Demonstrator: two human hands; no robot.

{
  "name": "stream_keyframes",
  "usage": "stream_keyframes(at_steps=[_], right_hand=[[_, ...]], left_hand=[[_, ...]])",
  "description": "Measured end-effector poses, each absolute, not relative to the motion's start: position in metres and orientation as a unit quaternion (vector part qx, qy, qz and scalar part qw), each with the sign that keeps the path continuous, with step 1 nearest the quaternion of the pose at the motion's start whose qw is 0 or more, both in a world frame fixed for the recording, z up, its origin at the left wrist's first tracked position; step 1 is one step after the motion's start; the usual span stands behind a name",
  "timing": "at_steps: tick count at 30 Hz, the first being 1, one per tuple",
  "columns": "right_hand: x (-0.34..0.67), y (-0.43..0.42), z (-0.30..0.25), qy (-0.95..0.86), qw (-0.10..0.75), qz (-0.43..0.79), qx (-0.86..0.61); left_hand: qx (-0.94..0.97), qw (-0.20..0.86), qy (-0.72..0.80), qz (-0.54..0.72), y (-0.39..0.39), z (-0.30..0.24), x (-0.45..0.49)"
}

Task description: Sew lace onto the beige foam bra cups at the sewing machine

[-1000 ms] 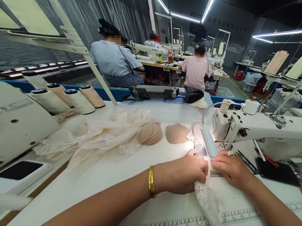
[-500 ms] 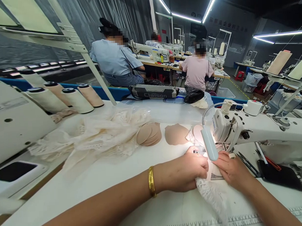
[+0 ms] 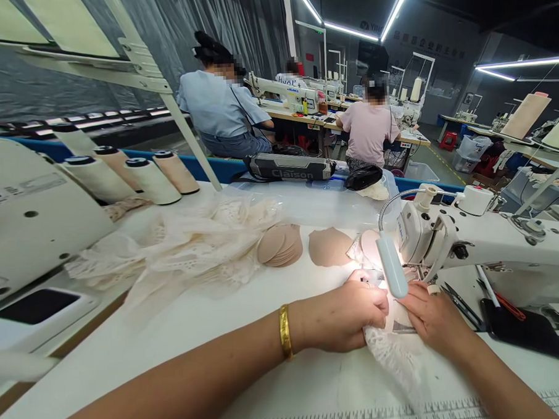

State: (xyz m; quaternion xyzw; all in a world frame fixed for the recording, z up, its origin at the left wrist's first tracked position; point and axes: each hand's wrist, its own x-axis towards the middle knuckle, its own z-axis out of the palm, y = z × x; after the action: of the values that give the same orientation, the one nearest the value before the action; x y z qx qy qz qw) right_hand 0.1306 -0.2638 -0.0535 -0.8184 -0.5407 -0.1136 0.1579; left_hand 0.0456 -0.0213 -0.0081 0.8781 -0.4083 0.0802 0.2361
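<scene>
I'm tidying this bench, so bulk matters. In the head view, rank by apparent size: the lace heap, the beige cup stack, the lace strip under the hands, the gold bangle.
1. lace heap, clearly largest.
2-3. beige cup stack and lace strip: alike; the strip is nearer and partly covered, so unranked.
4. gold bangle.

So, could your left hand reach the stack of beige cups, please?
Probably yes: the left hand pinches the lace piece, but only bare table lies between it and the cup stack.

Dim hall, ceiling light strips [image 3: 394, 10], glaring machine lamp [image 3: 391, 266], warped edges.
</scene>
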Motion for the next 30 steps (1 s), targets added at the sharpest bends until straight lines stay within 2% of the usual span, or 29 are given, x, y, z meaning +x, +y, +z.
stream_keyframes(at_steps=[9,15,23,30], right_hand=[[0.133,-0.266,-0.059,-0.539,0.149,-0.119,-0.821],[0.13,-0.266,-0.057,-0.576,0.199,-0.142,-0.78],[0.116,-0.265,-0.038,-0.65,0.232,-0.06,-0.721],[0.118,-0.265,-0.041,-0.638,0.239,-0.062,-0.729]], left_hand=[[0.896,0.183,-0.398,0.077,-0.016,-0.009,0.057],[0.898,0.156,-0.391,0.128,-0.015,-0.013,0.06],[0.886,0.112,-0.419,0.161,-0.016,-0.022,0.057],[0.883,0.103,-0.408,0.207,-0.015,-0.028,0.067]])
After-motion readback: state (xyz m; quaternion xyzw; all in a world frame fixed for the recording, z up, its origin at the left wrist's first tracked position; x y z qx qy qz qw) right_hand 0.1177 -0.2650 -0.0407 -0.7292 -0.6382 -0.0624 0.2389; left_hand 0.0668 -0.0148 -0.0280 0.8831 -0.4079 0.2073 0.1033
